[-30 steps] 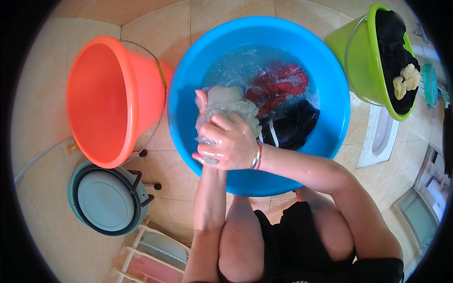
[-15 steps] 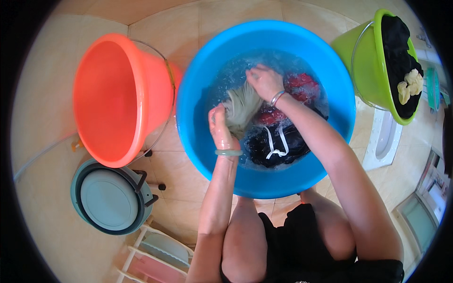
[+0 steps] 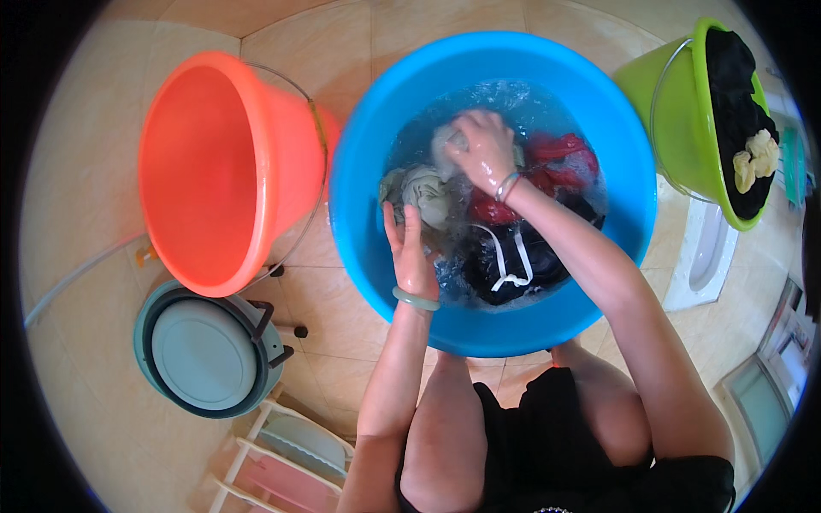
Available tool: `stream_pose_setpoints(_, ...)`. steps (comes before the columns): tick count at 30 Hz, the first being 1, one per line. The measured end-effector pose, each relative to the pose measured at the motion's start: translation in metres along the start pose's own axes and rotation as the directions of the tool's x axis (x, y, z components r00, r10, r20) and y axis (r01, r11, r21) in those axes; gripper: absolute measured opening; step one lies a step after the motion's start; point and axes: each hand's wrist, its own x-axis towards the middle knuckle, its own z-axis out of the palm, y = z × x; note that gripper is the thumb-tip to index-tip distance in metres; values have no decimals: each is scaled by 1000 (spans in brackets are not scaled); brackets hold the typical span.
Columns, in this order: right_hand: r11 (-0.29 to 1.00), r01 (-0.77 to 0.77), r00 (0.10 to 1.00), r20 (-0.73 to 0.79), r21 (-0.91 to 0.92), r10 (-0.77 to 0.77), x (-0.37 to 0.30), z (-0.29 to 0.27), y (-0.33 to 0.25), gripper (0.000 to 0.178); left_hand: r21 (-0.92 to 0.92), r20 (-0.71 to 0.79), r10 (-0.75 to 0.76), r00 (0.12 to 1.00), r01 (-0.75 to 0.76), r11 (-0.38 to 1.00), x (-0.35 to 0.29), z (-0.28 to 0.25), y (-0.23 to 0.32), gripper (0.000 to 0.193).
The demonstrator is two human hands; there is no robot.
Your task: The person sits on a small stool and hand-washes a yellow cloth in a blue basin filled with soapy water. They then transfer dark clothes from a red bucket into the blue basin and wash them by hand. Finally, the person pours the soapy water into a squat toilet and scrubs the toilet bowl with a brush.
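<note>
A large blue basin [image 3: 359,282] of water stands before me with wet clothes in it. A pale grey-green garment [image 3: 426,198] lies bunched at the left of the water. My right hand [image 3: 486,152] curls its fingers over part of that garment, which is smeared by motion there. Against its near edge rests my left hand [image 3: 411,256], palm up, fingers apart and holding nothing. Right of the hands float a red cloth [image 3: 560,158] and a black garment with a white drawstring [image 3: 511,261]. How far the cloth goes under water is hidden.
An orange bucket [image 3: 291,162] stands left of the basin. Below it sits a grey-green folding basin [image 3: 205,352], near a white rack [image 3: 256,462]. At right, a green bucket [image 3: 676,111] holds black clothes and a cream cloth [image 3: 756,161]. A squat toilet [image 3: 703,256] lies beside it.
The grey-green garment was stretched between both hands and is now bunched lower in the water. My left hand's fingers have opened and moved down slightly; my right hand has turned over the cloth.
</note>
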Motion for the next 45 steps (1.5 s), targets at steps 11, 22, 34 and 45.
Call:
stream_pose_setpoints(11,250,-339,925,369,907,-86,-93,-136,-102,26,-402,572,-10,820,291,868,11,2,20,42)
stream_pose_setpoints(22,-254,-444,867,484,859,121,-72,-83,-5,74,-321,603,-66,795,318,892,-47,40,25,38)
stream_pose_setpoints(34,19,-226,932,210,974,294,-68,-95,-39,39,-383,794,-108,598,631,675,-40,50,7,60)
stream_pose_setpoints(45,-620,-450,776,625,643,85,-73,-58,-33,33,310,284,762,582,-808,501,-27,75,26,31)
